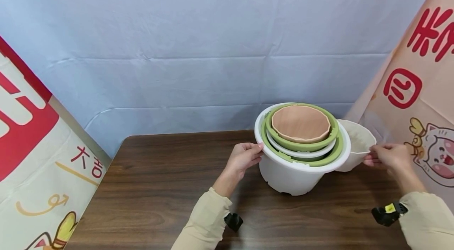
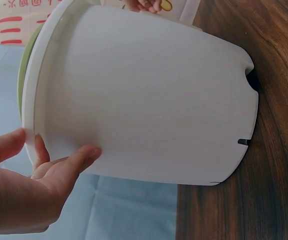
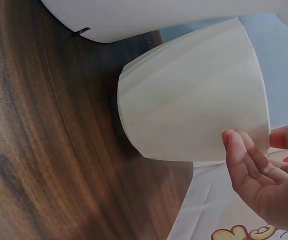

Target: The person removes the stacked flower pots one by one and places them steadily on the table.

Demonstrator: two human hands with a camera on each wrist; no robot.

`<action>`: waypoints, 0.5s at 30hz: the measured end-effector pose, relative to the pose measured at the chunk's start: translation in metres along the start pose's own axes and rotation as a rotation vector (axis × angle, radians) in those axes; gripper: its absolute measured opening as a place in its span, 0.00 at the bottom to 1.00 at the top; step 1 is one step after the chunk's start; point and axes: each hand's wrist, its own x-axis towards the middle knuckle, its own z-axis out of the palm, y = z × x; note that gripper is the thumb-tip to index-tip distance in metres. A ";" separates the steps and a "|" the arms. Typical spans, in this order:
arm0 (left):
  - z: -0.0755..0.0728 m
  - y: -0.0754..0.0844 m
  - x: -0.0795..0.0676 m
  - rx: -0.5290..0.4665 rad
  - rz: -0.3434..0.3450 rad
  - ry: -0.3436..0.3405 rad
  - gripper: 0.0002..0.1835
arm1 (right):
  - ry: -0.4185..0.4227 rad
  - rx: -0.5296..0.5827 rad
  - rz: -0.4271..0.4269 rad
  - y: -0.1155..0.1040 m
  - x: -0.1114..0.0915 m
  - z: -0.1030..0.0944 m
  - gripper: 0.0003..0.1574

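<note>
A large white flowerpot (image 1: pixel 291 179) stands upright on the table, with smaller pots nested in it: green ones (image 1: pixel 335 155), a white one (image 1: pixel 303 154) and a peach-coloured one (image 1: pixel 300 122) on top. My left hand (image 1: pixel 242 157) pinches the big pot's rim from the left; in the left wrist view the thumb lies on the rim and the fingers spread under it against the wall (image 2: pixel 149 100). Right beside the stack is a cream, faceted pot (image 3: pixel 189 100), partly hidden behind it in the head view. My right hand (image 1: pixel 391 157) pinches its rim, thumb on one side and fingers on the outer wall.
The brown wooden table (image 1: pixel 152 187) extends to the left of the pots. A pale blue cloth (image 1: pixel 177 53) hangs behind its back edge. Printed banners stand at the left (image 1: pixel 39 155) and the right (image 1: pixel 425 116), the right one close behind my right hand.
</note>
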 end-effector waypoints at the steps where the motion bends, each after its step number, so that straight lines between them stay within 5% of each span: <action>1: 0.000 0.000 0.000 0.001 0.001 0.002 0.11 | 0.002 -0.006 -0.001 0.001 0.001 0.001 0.19; 15: 0.000 0.000 -0.001 0.011 0.000 0.001 0.11 | -0.025 0.020 0.010 0.004 0.001 0.011 0.20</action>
